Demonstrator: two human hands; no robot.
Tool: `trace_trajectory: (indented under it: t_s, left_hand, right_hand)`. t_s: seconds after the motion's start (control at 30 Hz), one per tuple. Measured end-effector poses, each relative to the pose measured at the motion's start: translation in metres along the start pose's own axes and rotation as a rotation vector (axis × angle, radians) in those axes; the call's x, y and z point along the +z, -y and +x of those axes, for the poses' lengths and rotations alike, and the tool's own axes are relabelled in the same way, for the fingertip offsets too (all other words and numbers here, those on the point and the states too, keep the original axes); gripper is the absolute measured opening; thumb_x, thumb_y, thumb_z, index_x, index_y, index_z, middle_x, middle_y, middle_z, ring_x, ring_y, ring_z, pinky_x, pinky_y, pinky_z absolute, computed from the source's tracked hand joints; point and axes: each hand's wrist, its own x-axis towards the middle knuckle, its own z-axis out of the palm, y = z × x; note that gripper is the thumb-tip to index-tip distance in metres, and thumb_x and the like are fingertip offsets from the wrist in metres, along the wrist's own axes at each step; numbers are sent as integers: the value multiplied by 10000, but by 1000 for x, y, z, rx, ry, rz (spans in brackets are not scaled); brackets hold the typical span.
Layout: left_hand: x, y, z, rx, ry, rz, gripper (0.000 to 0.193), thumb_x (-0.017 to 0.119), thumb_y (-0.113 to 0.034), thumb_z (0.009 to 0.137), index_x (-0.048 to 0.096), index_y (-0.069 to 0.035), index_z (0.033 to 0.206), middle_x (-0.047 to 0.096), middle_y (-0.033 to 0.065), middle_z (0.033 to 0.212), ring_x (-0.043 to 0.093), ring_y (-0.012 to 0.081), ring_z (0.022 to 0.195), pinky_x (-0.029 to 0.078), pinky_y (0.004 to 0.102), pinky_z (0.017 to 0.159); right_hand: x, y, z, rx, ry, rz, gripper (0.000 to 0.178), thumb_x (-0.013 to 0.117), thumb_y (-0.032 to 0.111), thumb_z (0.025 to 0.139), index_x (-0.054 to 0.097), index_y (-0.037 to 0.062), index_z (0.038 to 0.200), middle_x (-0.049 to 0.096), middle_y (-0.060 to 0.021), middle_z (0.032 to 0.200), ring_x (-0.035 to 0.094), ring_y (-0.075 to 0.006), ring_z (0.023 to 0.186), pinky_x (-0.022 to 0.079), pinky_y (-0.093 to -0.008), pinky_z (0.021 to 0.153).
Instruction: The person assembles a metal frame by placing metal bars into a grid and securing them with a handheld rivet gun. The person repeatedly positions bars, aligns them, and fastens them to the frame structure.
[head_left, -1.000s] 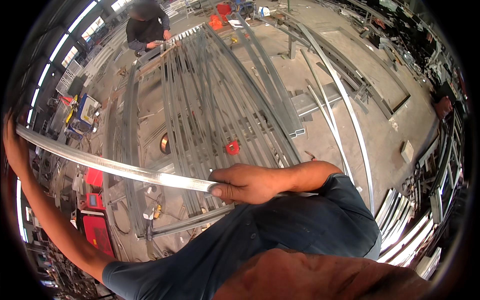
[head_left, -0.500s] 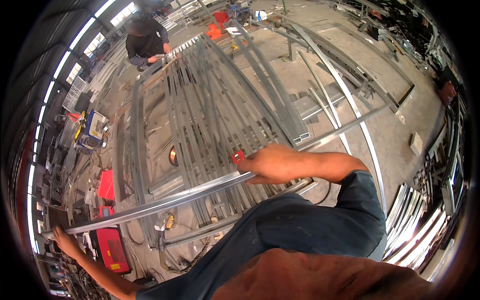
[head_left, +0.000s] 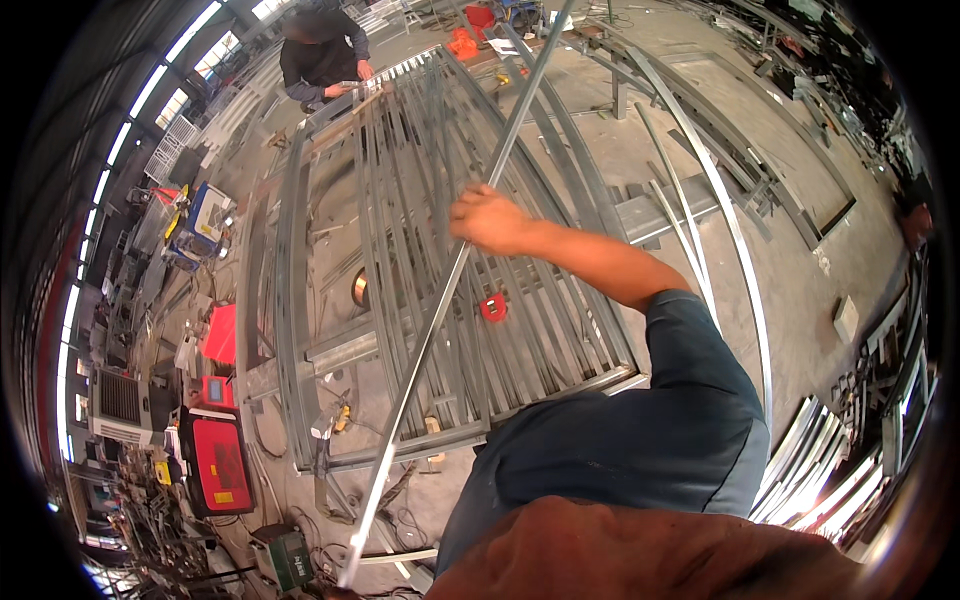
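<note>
My right hand (head_left: 487, 220) is closed round a long, thin metal tube (head_left: 420, 350). The tube slants across the view, from the top right of centre to the lower edge. Beneath it lies a large frame of grey steel bars (head_left: 625, 377), with several parallel bars running lengthwise inside. A red tape measure (head_left: 493, 307) rests on those bars, nearer to me than my right hand and apart from it. My left hand does not show clearly; the near end of the tube runs down to the picture's lower edge.
At the frame's far end a person (head_left: 322, 62) in dark clothes bends with both hands at the bars. Left stand a red-and-black machine (head_left: 217, 465) and a blue-and-white machine (head_left: 205, 225). Metal lengths (head_left: 805, 450) lie stacked at right; a wire spool (head_left: 360, 287) shows between the bars.
The metal tube has swung from lying crosswise to pointing away from me. My right hand has moved farther forward, leaving the tape measure uncovered. My left hand has left its place at far left.
</note>
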Motion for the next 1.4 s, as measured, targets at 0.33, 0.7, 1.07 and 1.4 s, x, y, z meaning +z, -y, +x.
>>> trace_trajectory:
  t_s: [0.33,0.7,1.07,1.4]
  left_hand:
    - [64,-196,-110,238,475,-273,349,589,-355,939,681,-40,1056,700,191,1013,667,396,1013,530,516,841]
    - [94,-276,-136,280,605,-382,415,632,-418,909,682,-16,996,703,218,1016,676,416,1012,532,522,843]
    - [43,-452,55,381,373,-818,414,673,-331,784,695,51,944,706,297,919,682,482,915,531,546,838]
    - [34,-504,63,651,461,-816,410,650,-261,793,690,46,1060,682,308,1069,669,456,1016,552,517,878]
  right_hand:
    - [215,70,-29,-140,421,50,172,685,196,737,762,154,885,701,-42,972,641,-247,1059,420,-450,1038]
    - [211,5,64,385,190,371,418,749,200,810,657,62,1194,632,-146,1216,615,-366,1159,542,-473,935]
    - [130,135,-164,681,76,634,534,746,274,860,578,67,1322,597,-195,1294,603,-406,1168,518,-474,958]
    - [85,231,-279,1309,158,419,476,711,257,845,638,-11,1231,657,-252,1190,643,-408,1111,520,-474,949]
